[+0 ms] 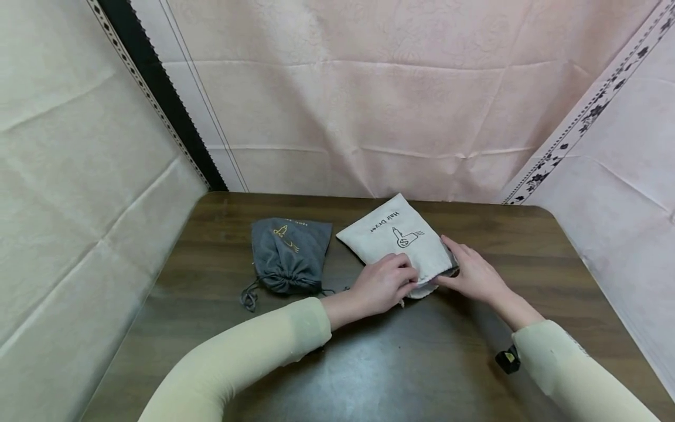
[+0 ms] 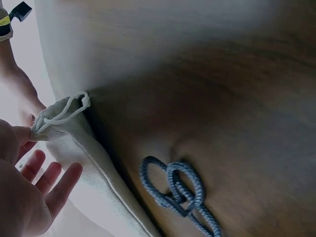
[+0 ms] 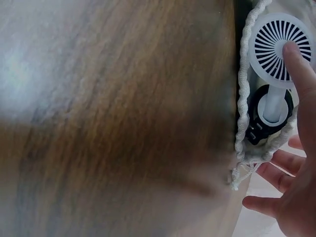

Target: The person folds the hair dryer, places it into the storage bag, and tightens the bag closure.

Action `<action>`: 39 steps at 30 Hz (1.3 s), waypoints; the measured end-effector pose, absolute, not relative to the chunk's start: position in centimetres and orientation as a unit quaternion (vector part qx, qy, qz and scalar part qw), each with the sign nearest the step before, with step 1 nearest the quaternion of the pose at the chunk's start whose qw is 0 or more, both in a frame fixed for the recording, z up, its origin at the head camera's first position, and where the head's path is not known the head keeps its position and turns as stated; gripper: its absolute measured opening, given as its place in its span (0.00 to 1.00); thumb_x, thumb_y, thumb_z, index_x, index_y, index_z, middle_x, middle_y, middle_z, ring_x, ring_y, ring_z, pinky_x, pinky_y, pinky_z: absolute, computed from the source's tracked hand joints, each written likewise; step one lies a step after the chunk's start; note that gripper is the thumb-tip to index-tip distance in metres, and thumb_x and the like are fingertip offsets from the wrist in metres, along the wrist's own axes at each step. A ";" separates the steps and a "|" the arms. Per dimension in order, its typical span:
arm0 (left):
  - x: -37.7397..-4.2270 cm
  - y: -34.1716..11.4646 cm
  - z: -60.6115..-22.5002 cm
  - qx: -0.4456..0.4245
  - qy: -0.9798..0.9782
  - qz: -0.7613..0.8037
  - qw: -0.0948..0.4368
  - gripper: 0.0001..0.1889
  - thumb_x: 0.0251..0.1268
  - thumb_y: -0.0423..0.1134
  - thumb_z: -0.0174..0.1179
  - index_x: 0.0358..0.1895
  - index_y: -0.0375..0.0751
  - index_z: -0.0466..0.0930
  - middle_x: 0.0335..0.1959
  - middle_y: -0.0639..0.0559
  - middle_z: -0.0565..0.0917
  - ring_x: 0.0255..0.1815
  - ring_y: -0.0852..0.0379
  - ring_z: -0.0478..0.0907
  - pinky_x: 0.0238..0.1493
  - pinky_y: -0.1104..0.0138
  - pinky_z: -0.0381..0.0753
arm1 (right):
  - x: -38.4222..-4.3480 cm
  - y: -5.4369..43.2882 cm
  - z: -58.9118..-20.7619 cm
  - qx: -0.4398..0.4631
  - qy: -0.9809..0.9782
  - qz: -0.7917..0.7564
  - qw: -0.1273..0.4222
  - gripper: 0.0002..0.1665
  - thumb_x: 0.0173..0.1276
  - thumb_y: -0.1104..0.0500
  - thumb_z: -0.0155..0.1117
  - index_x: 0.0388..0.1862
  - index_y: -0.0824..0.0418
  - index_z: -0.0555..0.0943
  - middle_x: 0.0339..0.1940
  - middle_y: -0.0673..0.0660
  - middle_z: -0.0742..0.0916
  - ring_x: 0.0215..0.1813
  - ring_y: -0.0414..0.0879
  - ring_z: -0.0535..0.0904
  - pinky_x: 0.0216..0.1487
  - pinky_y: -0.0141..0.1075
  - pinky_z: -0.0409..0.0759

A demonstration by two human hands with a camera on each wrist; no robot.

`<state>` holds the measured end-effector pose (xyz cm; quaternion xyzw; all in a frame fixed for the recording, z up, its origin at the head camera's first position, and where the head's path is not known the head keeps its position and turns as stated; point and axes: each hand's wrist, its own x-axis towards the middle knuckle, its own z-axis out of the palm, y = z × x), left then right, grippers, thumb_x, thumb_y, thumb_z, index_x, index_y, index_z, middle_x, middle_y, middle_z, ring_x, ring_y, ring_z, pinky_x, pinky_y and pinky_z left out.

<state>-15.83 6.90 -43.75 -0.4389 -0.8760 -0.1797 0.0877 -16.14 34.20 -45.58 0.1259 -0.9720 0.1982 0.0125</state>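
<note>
A white drawstring pouch (image 1: 382,231) printed "Hair Dryer" lies tilted on the table, its mouth toward the right hand. My left hand (image 1: 385,284) pinches the rim of that mouth between thumb and index, the other fingers spread beside the cloth (image 2: 106,190). At the mouth, my right hand (image 1: 474,275) has its thumb on the slotted grille of a small white handheld fan (image 3: 269,52), with several fingers curled outside the pouch. The fan's head and neck show within the corded rim; the neck meets a black ring-shaped part (image 3: 255,116). Cloth hides anything deeper inside.
A dark grey drawstring pouch (image 1: 290,252) with a gold print lies to the left, its mouth gathered. Its looped cord (image 2: 180,185) trails on the wooden table (image 1: 369,375). Pale cloth walls (image 1: 369,105) stand behind and at both sides of the table.
</note>
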 end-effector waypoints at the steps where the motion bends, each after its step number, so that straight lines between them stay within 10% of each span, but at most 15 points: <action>1: -15.8 6.9 -43.8 -0.438 -0.876 -0.179 0.087 0.07 0.80 0.49 0.63 0.49 0.56 0.89 0.49 0.60 0.81 0.49 0.61 0.78 0.42 0.71 0.80 | -16.0 34.3 -45.6 0.128 -0.971 0.199 0.012 0.61 0.63 0.43 0.82 0.84 0.68 0.61 0.68 0.75 0.79 0.68 0.73 0.75 0.63 0.68 0.76; 17: -14.1 5.9 -45.9 -0.382 -0.912 -0.105 0.112 0.20 0.67 0.63 0.72 0.44 0.52 0.81 0.46 0.56 0.76 0.43 0.57 0.76 0.24 0.67 0.79 | -16.0 38.7 -45.1 0.200 -0.961 0.189 -0.002 0.30 0.74 0.54 0.73 0.69 0.68 0.81 0.63 0.70 0.86 0.66 0.71 0.79 0.66 0.67 0.74; 39: -13.4 6.6 -47.8 -0.453 -0.852 0.030 0.261 0.12 0.75 0.35 0.59 0.35 0.54 0.89 0.40 0.56 0.78 0.38 0.59 0.76 0.20 0.69 0.79 | -17.1 39.4 -46.5 0.251 -0.952 0.158 0.075 0.03 0.69 0.65 0.76 0.39 0.60 0.89 0.43 0.58 0.89 0.50 0.62 0.84 0.54 0.61 0.81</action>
